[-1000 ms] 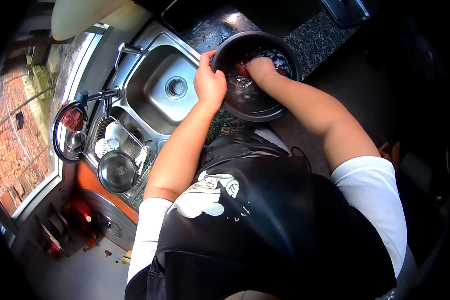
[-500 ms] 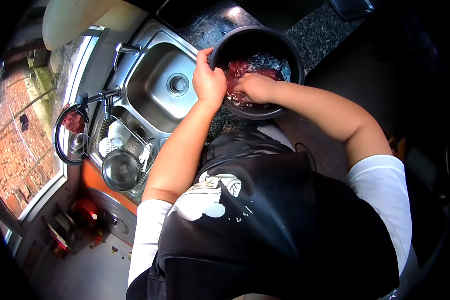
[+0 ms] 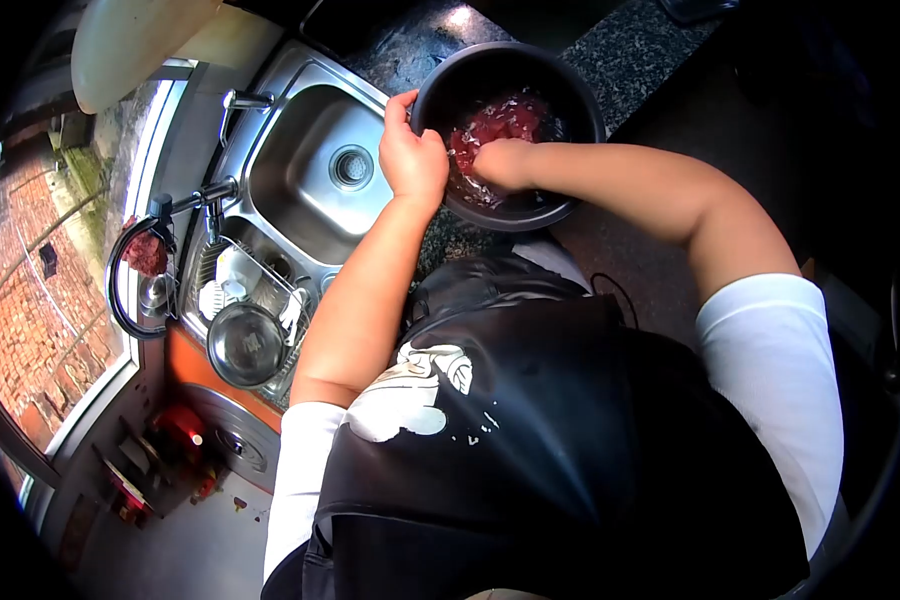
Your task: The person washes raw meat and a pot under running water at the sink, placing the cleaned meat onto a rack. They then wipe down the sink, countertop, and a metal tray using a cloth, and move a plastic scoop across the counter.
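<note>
Water fills the lower part of a dark round basin (image 3: 592, 100) at the counter's edge, right of the sink. My left hand (image 3: 415, 160) is closed on its left rim, thumb side toward the top. Inside lies a wet, dark red cloth (image 3: 510, 118), crumpled and partly under water. My right hand (image 3: 507, 165) reaches into the basin from the right and is closed on the cloth's lower part. Its fingertips are hidden by the water and the red folds.
Left of the basin is a steel sink (image 3: 305, 170) with a tap (image 3: 210, 200). A dish rack holds white dishes and a metal pan (image 3: 245, 345). Dark speckled countertop (image 3: 635, 60) continues behind the basin. A window (image 3: 60, 270) is at far left.
My right hand has pushed deeper into the water, its fingers now less visible. The red cloth has shifted and spread toward the basin's middle. My left hand keeps its grip on the rim.
</note>
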`<move>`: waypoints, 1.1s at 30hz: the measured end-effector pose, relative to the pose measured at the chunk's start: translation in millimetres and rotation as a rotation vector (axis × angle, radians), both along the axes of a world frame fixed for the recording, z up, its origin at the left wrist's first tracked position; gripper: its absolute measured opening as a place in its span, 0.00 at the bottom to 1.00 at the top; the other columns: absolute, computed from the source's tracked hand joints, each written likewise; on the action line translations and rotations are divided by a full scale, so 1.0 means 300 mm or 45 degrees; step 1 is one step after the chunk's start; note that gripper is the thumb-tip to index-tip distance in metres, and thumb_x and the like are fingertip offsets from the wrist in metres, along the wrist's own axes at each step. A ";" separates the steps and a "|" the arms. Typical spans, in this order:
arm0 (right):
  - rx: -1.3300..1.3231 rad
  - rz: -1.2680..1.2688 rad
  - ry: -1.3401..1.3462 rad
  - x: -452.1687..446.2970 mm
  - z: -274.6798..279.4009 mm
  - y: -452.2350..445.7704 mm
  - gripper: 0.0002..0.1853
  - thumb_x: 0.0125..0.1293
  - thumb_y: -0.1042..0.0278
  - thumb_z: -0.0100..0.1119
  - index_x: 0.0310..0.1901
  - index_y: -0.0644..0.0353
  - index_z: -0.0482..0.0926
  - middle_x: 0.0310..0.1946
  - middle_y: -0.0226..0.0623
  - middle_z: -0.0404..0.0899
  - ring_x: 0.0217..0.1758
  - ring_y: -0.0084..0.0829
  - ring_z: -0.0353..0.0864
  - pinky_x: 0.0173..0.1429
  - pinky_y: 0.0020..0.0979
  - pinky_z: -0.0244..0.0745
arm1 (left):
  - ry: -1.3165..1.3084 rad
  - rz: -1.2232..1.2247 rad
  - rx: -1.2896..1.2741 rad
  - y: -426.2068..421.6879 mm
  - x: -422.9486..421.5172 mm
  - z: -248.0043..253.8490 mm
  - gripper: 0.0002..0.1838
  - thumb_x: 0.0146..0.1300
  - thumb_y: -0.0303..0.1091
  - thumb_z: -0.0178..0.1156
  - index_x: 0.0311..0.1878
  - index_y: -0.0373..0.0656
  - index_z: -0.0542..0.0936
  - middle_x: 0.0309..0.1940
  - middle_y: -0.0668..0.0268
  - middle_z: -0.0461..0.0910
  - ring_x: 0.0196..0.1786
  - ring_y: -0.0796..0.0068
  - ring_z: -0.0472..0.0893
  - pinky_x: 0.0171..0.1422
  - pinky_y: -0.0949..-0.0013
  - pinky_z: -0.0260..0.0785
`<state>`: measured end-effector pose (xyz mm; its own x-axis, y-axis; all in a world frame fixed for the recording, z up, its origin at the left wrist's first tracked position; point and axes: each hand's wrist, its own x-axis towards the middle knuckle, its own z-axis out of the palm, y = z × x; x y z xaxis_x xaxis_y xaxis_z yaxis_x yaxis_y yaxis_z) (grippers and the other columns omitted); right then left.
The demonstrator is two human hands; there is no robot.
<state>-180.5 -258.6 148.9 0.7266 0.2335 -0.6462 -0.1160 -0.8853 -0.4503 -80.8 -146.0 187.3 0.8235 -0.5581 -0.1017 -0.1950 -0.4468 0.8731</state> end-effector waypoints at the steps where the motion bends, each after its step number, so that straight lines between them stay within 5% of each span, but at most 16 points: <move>1: 0.063 -0.048 0.005 -0.002 -0.002 -0.001 0.11 0.51 0.70 0.61 0.38 0.54 0.84 0.39 0.46 0.82 0.46 0.45 0.82 0.49 0.42 0.77 | 0.016 0.006 -0.014 0.001 -0.002 -0.008 0.25 0.50 0.15 0.49 0.54 0.42 0.73 0.34 0.61 0.79 0.37 0.71 0.79 0.47 0.71 0.71; 5: 0.207 -0.514 -0.192 0.017 -0.038 0.043 0.08 0.49 0.71 0.62 0.33 0.55 0.82 0.32 0.44 0.83 0.40 0.44 0.83 0.45 0.42 0.75 | 0.019 -0.103 -0.148 -0.003 0.006 -0.056 0.26 0.50 0.14 0.48 0.54 0.40 0.73 0.36 0.60 0.80 0.40 0.70 0.80 0.49 0.71 0.71; 8: 0.141 -0.379 -0.025 0.021 -0.061 0.041 0.10 0.49 0.70 0.62 0.36 0.49 0.84 0.38 0.42 0.83 0.44 0.44 0.82 0.47 0.43 0.75 | 0.048 -0.139 -0.072 -0.002 0.006 -0.023 0.26 0.49 0.14 0.48 0.54 0.39 0.73 0.40 0.58 0.80 0.42 0.70 0.80 0.51 0.71 0.71; 12: 0.309 -0.213 -0.252 -0.050 -0.173 0.027 0.10 0.47 0.72 0.64 0.34 0.51 0.82 0.35 0.41 0.83 0.42 0.44 0.82 0.46 0.44 0.74 | 0.047 -0.188 0.003 0.001 0.008 -0.008 0.26 0.49 0.13 0.47 0.54 0.38 0.73 0.44 0.57 0.80 0.47 0.69 0.80 0.55 0.71 0.70; 14: 0.422 -0.640 -0.204 -0.008 -0.014 0.058 0.09 0.48 0.73 0.62 0.34 0.53 0.81 0.33 0.42 0.82 0.41 0.44 0.82 0.44 0.43 0.75 | 0.044 -0.214 -0.098 -0.006 0.025 -0.046 0.26 0.48 0.13 0.47 0.54 0.38 0.73 0.45 0.57 0.80 0.48 0.69 0.80 0.57 0.71 0.69; 16: 0.230 -0.855 -0.385 0.047 -0.121 0.073 0.07 0.55 0.69 0.57 0.36 0.54 0.80 0.32 0.42 0.82 0.40 0.45 0.82 0.44 0.43 0.75 | 0.073 -0.225 -0.083 -0.006 0.030 -0.035 0.27 0.48 0.12 0.46 0.54 0.38 0.73 0.45 0.58 0.80 0.50 0.69 0.80 0.58 0.71 0.69; 21: -0.059 -0.565 -0.635 0.051 -0.117 0.002 0.12 0.62 0.62 0.49 0.40 0.54 0.82 0.48 0.40 0.80 0.53 0.43 0.79 0.57 0.40 0.73 | 0.153 -0.254 -0.135 0.002 0.046 -0.045 0.28 0.48 0.12 0.45 0.56 0.39 0.72 0.45 0.59 0.80 0.48 0.70 0.79 0.56 0.72 0.69; 23: -0.127 -0.787 -0.395 0.064 -0.150 -0.043 0.15 0.65 0.58 0.48 0.42 0.54 0.83 0.46 0.42 0.81 0.51 0.42 0.80 0.57 0.39 0.73 | 0.096 -0.218 -0.150 0.006 0.041 -0.050 0.28 0.49 0.15 0.47 0.55 0.44 0.74 0.43 0.55 0.82 0.46 0.62 0.82 0.53 0.66 0.71; 24: -0.140 -0.634 -0.348 0.055 -0.033 -0.077 0.16 0.65 0.58 0.49 0.42 0.54 0.84 0.45 0.43 0.82 0.49 0.41 0.81 0.56 0.39 0.74 | 0.070 -0.201 -0.153 0.012 0.039 -0.051 0.27 0.50 0.16 0.48 0.55 0.47 0.74 0.41 0.53 0.83 0.45 0.58 0.83 0.52 0.64 0.72; 28: -0.471 0.035 -0.217 0.002 -0.031 -0.153 0.11 0.57 0.64 0.55 0.37 0.54 0.86 0.40 0.41 0.84 0.44 0.42 0.84 0.50 0.41 0.77 | -0.007 -0.205 -0.105 0.004 0.035 -0.055 0.27 0.49 0.17 0.50 0.55 0.50 0.75 0.41 0.53 0.83 0.45 0.54 0.83 0.51 0.61 0.73; 33: -0.266 0.115 0.083 -0.060 0.046 -0.083 0.13 0.58 0.65 0.54 0.42 0.52 0.85 0.45 0.43 0.82 0.49 0.44 0.82 0.53 0.40 0.76 | -0.057 -0.165 -0.070 -0.001 0.023 -0.054 0.27 0.49 0.18 0.50 0.54 0.51 0.75 0.40 0.53 0.83 0.44 0.52 0.82 0.50 0.60 0.73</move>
<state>-198.4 -283.6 162.6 0.6639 0.1522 -0.7322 -0.0548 -0.9666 -0.2505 -73.9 -146.4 171.2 0.7474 -0.6636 -0.0323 -0.2874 -0.3668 0.8848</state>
